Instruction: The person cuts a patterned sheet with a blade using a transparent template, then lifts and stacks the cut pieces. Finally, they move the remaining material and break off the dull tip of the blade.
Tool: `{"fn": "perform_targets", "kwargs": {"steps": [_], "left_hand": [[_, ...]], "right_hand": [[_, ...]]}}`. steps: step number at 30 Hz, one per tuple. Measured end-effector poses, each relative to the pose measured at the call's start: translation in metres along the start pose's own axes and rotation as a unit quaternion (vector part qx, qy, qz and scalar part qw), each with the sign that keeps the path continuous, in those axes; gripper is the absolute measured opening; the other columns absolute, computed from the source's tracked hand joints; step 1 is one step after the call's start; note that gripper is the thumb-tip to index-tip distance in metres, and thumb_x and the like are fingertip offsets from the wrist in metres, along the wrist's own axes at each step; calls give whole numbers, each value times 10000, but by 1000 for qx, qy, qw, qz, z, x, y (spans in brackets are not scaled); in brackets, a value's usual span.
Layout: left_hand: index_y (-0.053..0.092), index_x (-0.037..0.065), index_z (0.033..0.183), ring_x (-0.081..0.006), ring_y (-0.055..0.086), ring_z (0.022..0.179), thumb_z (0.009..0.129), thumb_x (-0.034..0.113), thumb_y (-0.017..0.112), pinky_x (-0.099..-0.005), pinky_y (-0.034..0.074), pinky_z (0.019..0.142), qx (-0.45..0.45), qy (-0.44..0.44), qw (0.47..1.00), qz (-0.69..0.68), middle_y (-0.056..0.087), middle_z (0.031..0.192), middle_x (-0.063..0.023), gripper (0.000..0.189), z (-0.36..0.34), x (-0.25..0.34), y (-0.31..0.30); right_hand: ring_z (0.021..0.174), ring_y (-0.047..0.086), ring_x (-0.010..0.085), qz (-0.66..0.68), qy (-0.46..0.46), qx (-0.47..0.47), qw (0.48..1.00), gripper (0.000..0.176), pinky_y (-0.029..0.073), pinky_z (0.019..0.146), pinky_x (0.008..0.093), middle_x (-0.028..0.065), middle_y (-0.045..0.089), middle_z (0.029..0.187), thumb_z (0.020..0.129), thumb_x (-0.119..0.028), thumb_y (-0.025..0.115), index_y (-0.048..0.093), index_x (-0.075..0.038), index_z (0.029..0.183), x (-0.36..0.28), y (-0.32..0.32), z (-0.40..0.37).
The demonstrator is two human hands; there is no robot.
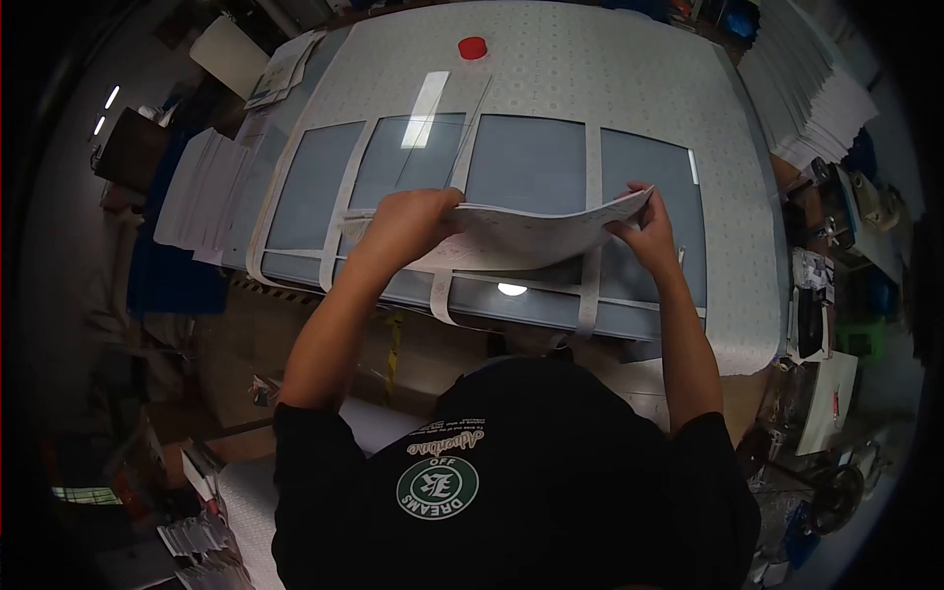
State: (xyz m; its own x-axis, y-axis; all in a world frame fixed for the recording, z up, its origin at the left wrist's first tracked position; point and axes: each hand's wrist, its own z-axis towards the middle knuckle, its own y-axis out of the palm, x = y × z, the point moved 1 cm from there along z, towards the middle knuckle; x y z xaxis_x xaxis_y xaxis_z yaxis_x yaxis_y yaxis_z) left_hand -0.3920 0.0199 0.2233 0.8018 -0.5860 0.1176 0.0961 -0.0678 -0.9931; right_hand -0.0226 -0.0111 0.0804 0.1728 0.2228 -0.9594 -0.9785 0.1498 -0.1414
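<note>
Over the near part of the table (531, 162), a thin sheaf of pale printed paper sheets (536, 234) is held up, sagging in the middle. My left hand (411, 224) is closed on its left end, with the thumb side toward the middle. At the right end, my right hand (646, 232) pinches the raised corner between thumb and fingers. Grey rectangular panels (526, 162), divided by pale patterned strips (592, 162), show under the glossy tabletop. The paper hides part of them.
A round red object (472, 47) sits at the table's far side. Stacks of white paper stand left (205, 192) and right (801, 84). Yellow-black tape (393, 354) hangs below the near edge. At the right, a cluttered side area holds a green container (865, 339).
</note>
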Motion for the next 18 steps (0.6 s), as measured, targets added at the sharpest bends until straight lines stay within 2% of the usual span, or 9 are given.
{"fn": "perform_targets", "kwargs": {"steps": [1, 2, 4, 7, 10, 12, 13, 15, 18], "left_hand": [[672, 94, 1132, -335, 708, 835, 863, 235, 745, -438, 540, 700, 1, -4, 1000, 3, 728, 933, -120, 313, -4, -6, 0], [686, 82, 1094, -336, 706, 843, 832, 279, 780, -425, 542, 706, 39, -52, 998, -11, 728, 936, -124, 341, -10, -8, -2], [700, 70, 1055, -338, 704, 852, 801, 323, 815, -411, 543, 711, 76, -104, 991, -28, 728, 939, -128, 377, -23, -14, -1], [708, 51, 1000, -338, 703, 863, 729, 356, 865, -415, 552, 734, 152, -132, 975, -92, 728, 917, -135, 438, -47, -41, -1], [707, 30, 1071, -298, 714, 906, 704, 235, 904, -387, 557, 795, 186, -156, 959, -146, 737, 959, -144, 465, -80, -82, 5], [697, -2, 1119, -232, 695, 961, 712, 102, 895, -353, 547, 861, 273, -196, 878, -341, 731, 995, -119, 464, -100, -107, 25], [697, -2, 1119, -232, 695, 961, 712, 102, 895, -353, 547, 861, 274, -200, 877, -340, 731, 995, -119, 464, -102, -110, 38], [689, -8, 1148, -190, 658, 1014, 738, 39, 856, -322, 523, 916, 304, -177, 653, -671, 714, 1030, -86, 445, -93, -100, 67], [684, -8, 1163, -178, 661, 984, 773, 58, 836, -307, 518, 903, 271, -208, 702, -624, 719, 1056, -78, 424, -75, -97, 102]], "right_hand": [[1189, 615, 225, 67, 29, -41, 996, 671, 489, 1026, 356, 133, 634, 1285, 769, -52, 848, 497, -22, 1340, 10, -1, 3], [1189, 615, 225, 69, 29, -44, 996, 671, 489, 1026, 356, 133, 634, 1285, 769, -52, 848, 497, -22, 1340, 9, 0, 3], [984, 678, 158, 79, 70, -8, 994, 459, 548, 896, 303, 80, 706, 1102, 807, -41, 824, 568, -30, 1188, 7, 0, 0], [953, 692, 166, 82, 40, -11, 996, 408, 564, 858, 293, 95, 714, 1066, 838, -33, 796, 578, -16, 1183, 2, 4, 0], [979, 692, 178, 118, 49, -17, 992, 413, 562, 881, 301, 100, 709, 1094, 843, -22, 784, 568, -9, 1195, 0, 2, 1], [1001, 688, 184, 123, 50, -17, 991, 412, 558, 899, 306, 100, 706, 1110, 850, -16, 773, 565, -7, 1206, 10, -2, 0], [1023, 685, 189, 128, 49, -13, 990, 412, 555, 916, 312, 101, 702, 1127, 857, -10, 762, 561, -6, 1217, 15, -2, 0], [1043, 679, 193, 131, 48, -15, 990, 412, 545, 933, 321, 104, 696, 1148, 864, -8, 754, 559, -7, 1228, 16, 1, -1], [1090, 662, 200, 119, 50, -18, 991, 414, 521, 967, 333, 108, 684, 1185, 879, -9, 739, 554, -7, 1248, 10, 8, 3]]}}
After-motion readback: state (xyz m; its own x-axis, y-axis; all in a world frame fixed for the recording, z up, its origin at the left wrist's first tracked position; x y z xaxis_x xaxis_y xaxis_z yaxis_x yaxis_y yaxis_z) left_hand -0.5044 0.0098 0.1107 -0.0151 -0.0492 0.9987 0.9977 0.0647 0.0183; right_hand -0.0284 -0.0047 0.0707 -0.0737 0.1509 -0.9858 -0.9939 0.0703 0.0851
